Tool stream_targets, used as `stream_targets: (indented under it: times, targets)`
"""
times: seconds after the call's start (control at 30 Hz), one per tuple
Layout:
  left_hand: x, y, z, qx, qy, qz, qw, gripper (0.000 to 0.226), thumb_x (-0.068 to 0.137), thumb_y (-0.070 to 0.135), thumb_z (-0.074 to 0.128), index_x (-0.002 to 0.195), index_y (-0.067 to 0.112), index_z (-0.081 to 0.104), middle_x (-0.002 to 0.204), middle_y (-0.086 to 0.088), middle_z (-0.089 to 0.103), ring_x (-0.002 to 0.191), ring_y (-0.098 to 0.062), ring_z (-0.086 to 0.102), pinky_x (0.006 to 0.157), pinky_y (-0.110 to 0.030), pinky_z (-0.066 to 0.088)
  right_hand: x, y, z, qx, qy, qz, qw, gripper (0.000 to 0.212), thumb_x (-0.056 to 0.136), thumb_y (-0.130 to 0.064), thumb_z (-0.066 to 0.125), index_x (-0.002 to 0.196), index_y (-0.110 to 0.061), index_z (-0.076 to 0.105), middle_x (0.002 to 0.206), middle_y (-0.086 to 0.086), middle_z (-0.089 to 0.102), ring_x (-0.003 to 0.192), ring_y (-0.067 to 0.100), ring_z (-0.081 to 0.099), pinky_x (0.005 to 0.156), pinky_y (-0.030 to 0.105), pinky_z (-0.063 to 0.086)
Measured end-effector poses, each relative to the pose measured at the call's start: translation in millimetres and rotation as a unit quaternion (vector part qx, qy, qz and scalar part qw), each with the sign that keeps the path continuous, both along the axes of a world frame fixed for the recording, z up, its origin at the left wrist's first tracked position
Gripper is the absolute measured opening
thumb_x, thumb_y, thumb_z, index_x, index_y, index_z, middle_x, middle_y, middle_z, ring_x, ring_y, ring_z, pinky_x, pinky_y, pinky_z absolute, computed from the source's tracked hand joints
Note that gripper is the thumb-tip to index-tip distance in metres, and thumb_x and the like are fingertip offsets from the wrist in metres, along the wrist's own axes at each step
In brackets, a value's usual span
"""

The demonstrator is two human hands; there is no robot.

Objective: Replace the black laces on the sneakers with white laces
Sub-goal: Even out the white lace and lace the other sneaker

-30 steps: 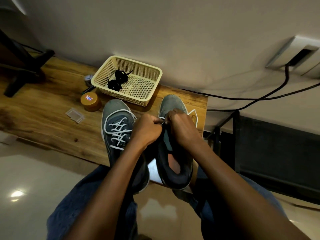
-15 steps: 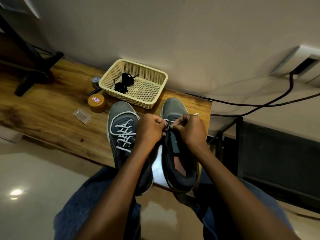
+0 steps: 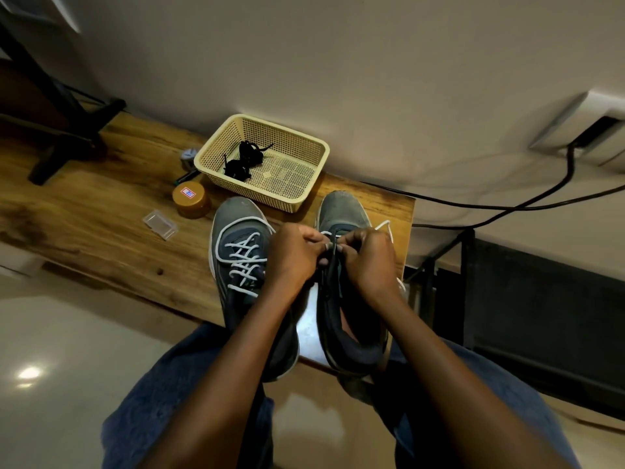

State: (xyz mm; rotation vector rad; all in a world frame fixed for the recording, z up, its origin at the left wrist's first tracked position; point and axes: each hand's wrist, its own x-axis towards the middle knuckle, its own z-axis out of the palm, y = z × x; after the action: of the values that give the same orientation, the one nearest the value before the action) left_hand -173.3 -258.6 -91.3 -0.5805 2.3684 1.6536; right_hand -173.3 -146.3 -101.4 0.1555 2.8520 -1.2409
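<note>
Sneakers sat side by side on the wooden worktop (image 3: 101, 211), toes pointing up the frame toward the wall. Left sneaker (image 3: 241, 252) in the middle of the frame was already laced in white, its white lace (image 3: 243, 262) crisscrossed up the front with a loop around the toe end. Right sneaker (image 3: 341, 214), just right of centre, was only started: a bit of white lace end (image 3: 387, 226) curled out at its right edge and its tongue area looked mostly open.

Both hands met over the right sneaker's upper eyelets. Left hand (image 3: 294, 257) had its fingers curled, pinching what looked like the lace near the tongue. Right hand (image 3: 368, 258) was curled the same way, fingertips right up against the left's, pinching the lace too. Couldn't make out the exact eyelet, since the fingers hid it.

Just above the sneakers, a cream mesh basket (image 3: 304, 194) held the old black laces (image 3: 245, 160) bunched in its left half. To the basket's left stood a small brown jar (image 3: 190, 200) with a label on its lid, and left of that lay a clear plastic case (image 3: 160, 225). Black cables (image 3: 507, 204) ran off to the right toward a wall socket in the upper right.
</note>
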Motion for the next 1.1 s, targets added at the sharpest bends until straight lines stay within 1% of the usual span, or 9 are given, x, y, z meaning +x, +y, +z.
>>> stream_targets:
  times: [0.07, 0.13, 0.3, 0.43, 0.53, 0.73, 0.87, 0.97, 1.1]
  targets:
    - [-0.8, 0.5, -1.5, -0.014, 0.015, 0.001, 1.0, 0.004, 0.087, 0.007, 0.068, 0.086, 0.007, 0.072, 0.069, 0.0, 0.068, 0.049, -0.002, 0.062, 0.057, -0.021, 0.055, 1.6, 2.8, 4.4, -0.003, -0.013, 0.006, 1.0, 0.013, 0.088, -0.002, 0.062, 0.085, -0.006, 0.073, 0.088, 0.009, 0.072, 0.079, 0.014, 0.062, 0.075, 0.028, 0.05]
    - [-0.8, 1.0, -2.2, -0.028, 0.018, -0.003, 0.999, 0.006, 0.087, 0.009, 0.067, 0.083, 0.012, 0.07, 0.071, 0.001, 0.069, 0.051, -0.003, 0.064, 0.057, -0.022, 0.055, 0.1, 6.3, 4.5, -0.005, -0.03, 0.014, 0.999, 0.013, 0.088, -0.004, 0.063, 0.088, -0.009, 0.074, 0.093, 0.009, 0.073, 0.087, 0.016, 0.063, 0.08, 0.027, 0.049]
    - [-4.5, 0.8, -2.8, -0.025, 0.008, 0.018, 0.999, 0.019, 0.093, 0.012, 0.056, 0.076, 0.017, 0.061, 0.072, 0.002, 0.068, 0.048, -0.002, 0.061, 0.059, -0.021, 0.052, -1.8, 12.4, -0.2, 0.067, -0.04, 0.024, 0.997, 0.03, 0.075, -0.012, 0.076, 0.102, -0.019, 0.066, 0.115, 0.007, 0.056, 0.11, 0.028, 0.052, 0.094, 0.043, 0.047]
    - [-4.3, 2.4, -3.6, -0.003, -0.001, 0.019, 1.0, 0.014, 0.093, 0.017, 0.058, 0.081, 0.015, 0.065, 0.075, -0.001, 0.069, 0.064, -0.018, 0.067, 0.073, -0.039, 0.058, -7.4, 24.6, 3.8, 0.083, -0.058, 0.02, 0.995, 0.04, 0.073, -0.016, 0.077, 0.107, -0.02, 0.056, 0.115, 0.007, 0.051, 0.106, 0.026, 0.053, 0.087, 0.043, 0.051]
    - [-1.4, 4.7, -6.5, -0.053, 0.02, -0.007, 0.998, 0.014, 0.087, 0.021, 0.068, 0.074, 0.019, 0.068, 0.075, 0.0, 0.068, 0.073, -0.023, 0.067, 0.07, -0.036, 0.056, -8.5, 27.4, 8.5, 0.067, -0.098, 0.043, 0.992, 0.044, 0.074, -0.018, 0.077, 0.112, -0.02, 0.054, 0.114, 0.007, 0.054, 0.102, 0.023, 0.055, 0.086, 0.041, 0.052]
    - [-3.0, 8.6, -6.7, 0.011, 0.027, 0.061, 0.998, 0.008, 0.092, 0.016, 0.058, 0.09, 0.013, 0.065, 0.081, -0.003, 0.07, 0.069, -0.016, 0.069, 0.071, -0.039, 0.057, -8.3, 33.3, 19.1, 0.117, -0.135, 0.044, 0.983, 0.058, 0.069, -0.037, 0.081, 0.115, -0.025, 0.048, 0.123, 0.004, 0.049, 0.117, 0.026, 0.044, 0.097, 0.047, 0.042]
    - [0.6, 10.9, -10.7, -0.021, 0.049, 0.021, 0.998, 0.016, 0.086, 0.02, 0.069, 0.071, 0.017, 0.065, 0.07, 0.002, 0.065, 0.066, -0.015, 0.062, 0.063, -0.028, 0.049, -8.6, 40.9, 31.7, 0.147, -0.164, 0.058, 0.974, 0.079, 0.065, -0.047, 0.082, 0.128, -0.025, 0.039, 0.133, 0.005, 0.04, 0.124, 0.026, 0.034, 0.099, 0.043, 0.035]
    - [-0.8, 9.8, -7.1, 0.033, 0.061, 0.083, 0.994, 0.017, 0.093, 0.015, 0.06, 0.076, 0.014, 0.062, 0.07, -0.001, 0.066, 0.055, -0.007, 0.063, 0.052, -0.025, 0.051, -9.1, 44.1, 34.0, 0.145, -0.177, 0.058, 0.972, 0.089, 0.061, -0.049, 0.084, 0.132, -0.025, 0.035, 0.137, 0.006, 0.035, 0.127, 0.027, 0.031, 0.102, 0.046, 0.034]
    - [-2.4, 7.4, -4.8, 0.002, 0.064, 0.067, 0.996, 0.017, 0.089, 0.022, 0.066, 0.082, 0.007, 0.067, 0.07, -0.003, 0.067, 0.062, -0.017, 0.065, 0.063, -0.038, 0.056, -9.9, 46.2, 34.3, 0.147, -0.183, 0.052, 0.971, 0.095, 0.059, -0.052, 0.084, 0.135, -0.024, 0.033, 0.139, 0.008, 0.033, 0.128, 0.029, 0.03, 0.104, 0.05, 0.033]
